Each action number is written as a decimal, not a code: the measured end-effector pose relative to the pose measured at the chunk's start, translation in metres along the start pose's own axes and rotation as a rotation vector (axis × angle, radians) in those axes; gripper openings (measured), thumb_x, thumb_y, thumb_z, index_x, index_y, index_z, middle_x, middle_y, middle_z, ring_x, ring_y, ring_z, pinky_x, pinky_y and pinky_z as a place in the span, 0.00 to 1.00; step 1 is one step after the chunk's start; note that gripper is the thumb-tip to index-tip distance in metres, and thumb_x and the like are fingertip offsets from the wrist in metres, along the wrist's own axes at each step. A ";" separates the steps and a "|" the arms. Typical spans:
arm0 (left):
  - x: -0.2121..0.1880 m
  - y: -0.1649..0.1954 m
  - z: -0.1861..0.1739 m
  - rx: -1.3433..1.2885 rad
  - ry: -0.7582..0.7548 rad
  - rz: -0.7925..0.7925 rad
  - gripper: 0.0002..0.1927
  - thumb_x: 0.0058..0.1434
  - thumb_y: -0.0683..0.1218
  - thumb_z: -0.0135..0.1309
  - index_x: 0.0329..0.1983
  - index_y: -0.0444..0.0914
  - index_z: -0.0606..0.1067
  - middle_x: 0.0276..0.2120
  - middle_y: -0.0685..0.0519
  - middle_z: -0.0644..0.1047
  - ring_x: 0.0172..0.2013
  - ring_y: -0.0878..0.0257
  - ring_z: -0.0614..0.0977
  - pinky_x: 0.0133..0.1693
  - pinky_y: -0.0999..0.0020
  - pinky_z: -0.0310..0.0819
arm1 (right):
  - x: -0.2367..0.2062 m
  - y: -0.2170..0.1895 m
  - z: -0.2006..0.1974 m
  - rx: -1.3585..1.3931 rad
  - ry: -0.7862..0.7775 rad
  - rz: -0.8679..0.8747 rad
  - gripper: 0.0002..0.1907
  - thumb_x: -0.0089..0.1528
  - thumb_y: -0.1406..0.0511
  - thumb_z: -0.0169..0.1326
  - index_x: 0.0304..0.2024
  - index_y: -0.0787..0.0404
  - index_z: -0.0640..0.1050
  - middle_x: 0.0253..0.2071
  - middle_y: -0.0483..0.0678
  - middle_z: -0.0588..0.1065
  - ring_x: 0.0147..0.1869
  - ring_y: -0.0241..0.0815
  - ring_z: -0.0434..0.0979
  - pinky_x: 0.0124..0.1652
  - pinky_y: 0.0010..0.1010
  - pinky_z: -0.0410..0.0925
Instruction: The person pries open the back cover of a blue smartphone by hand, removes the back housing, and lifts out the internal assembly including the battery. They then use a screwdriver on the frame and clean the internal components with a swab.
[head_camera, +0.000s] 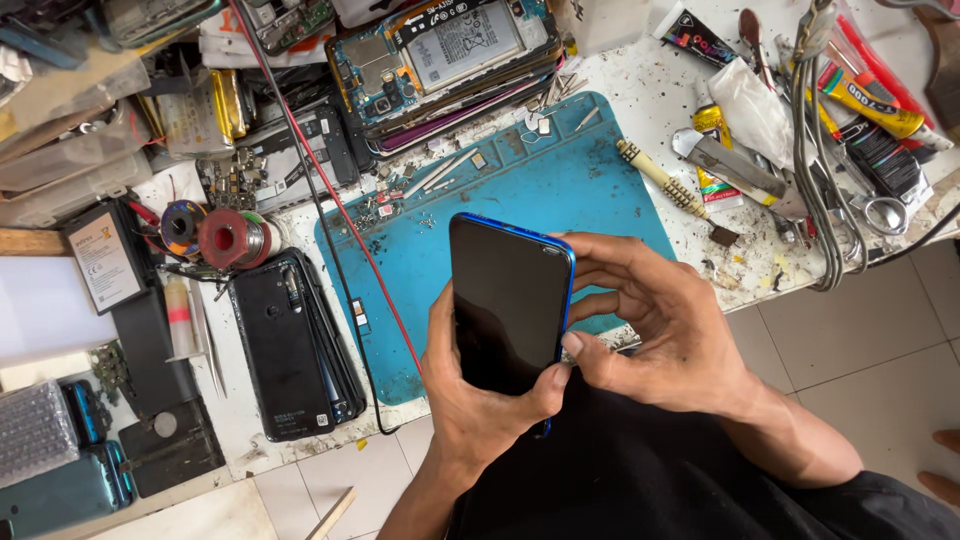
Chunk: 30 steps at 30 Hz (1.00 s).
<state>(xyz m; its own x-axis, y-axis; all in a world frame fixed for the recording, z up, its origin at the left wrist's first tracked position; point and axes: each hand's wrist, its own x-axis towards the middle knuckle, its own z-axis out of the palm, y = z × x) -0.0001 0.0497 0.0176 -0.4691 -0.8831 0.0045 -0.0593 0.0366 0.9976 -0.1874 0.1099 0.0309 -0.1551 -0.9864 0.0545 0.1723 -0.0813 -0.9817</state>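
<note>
- Left hand (470, 395): closed around the lower part of a smartphone (510, 305) with a blue frame and dark, unlit screen. The palm sits behind the phone; the thumb lies along its left edge, and a fingertip wraps over the lower right edge.
- Right hand (660, 330): fingers partly curled and spread. The thumb tip presses the phone's right edge near the bottom, and the upper fingers touch the right edge near the top corner. It grips the phone from the side rather than enclosing it.
- Pose: both forearms rise from the bottom of the view, the left from below centre and the right from the lower right, meeting at the phone. The phone is held upright, screen toward the camera, tilted slightly.
- Position of phone: held in the air over the near edge of a blue work mat (560, 185), above the person's lap in dark clothing.
- Surroundings: an opened phone with exposed battery (450, 50) lies at the far side of the mat on a stack of others. A black phone back cover (285, 345) lies left of the mat. Solder spools (232, 238) sit further left. A small brush (672, 190) and glue tubes (870, 95) lie right of the mat. A red wire (330, 190) crosses the bench and mat.
</note>
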 end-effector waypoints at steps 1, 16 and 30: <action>0.000 -0.002 0.001 -0.006 0.003 -0.001 0.48 0.53 0.52 0.71 0.71 0.29 0.61 0.54 0.46 0.78 0.53 0.61 0.81 0.55 0.65 0.81 | 0.000 0.001 0.000 -0.011 0.004 0.001 0.36 0.59 0.77 0.59 0.70 0.71 0.64 0.61 0.56 0.73 0.63 0.44 0.77 0.54 0.34 0.77; -0.006 -0.013 0.005 0.445 0.131 0.325 0.57 0.52 0.65 0.69 0.71 0.26 0.58 0.46 0.46 0.80 0.41 0.57 0.88 0.41 0.66 0.86 | -0.001 -0.004 -0.009 -0.035 0.015 0.078 0.42 0.54 0.77 0.62 0.70 0.68 0.65 0.55 0.54 0.76 0.53 0.39 0.80 0.53 0.32 0.78; -0.002 -0.016 0.008 0.540 0.124 0.442 0.53 0.55 0.65 0.68 0.66 0.23 0.61 0.42 0.45 0.82 0.37 0.56 0.89 0.38 0.67 0.88 | 0.007 -0.003 -0.030 -0.201 0.087 -0.092 0.19 0.57 0.77 0.60 0.52 0.73 0.80 0.43 0.55 0.84 0.45 0.36 0.86 0.46 0.26 0.80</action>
<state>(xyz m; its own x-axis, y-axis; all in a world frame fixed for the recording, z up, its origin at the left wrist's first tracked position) -0.0057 0.0547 0.0007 -0.4485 -0.7774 0.4410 -0.3300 0.6025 0.7267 -0.2184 0.1076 0.0288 -0.2463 -0.9594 0.1375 -0.0417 -0.1313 -0.9905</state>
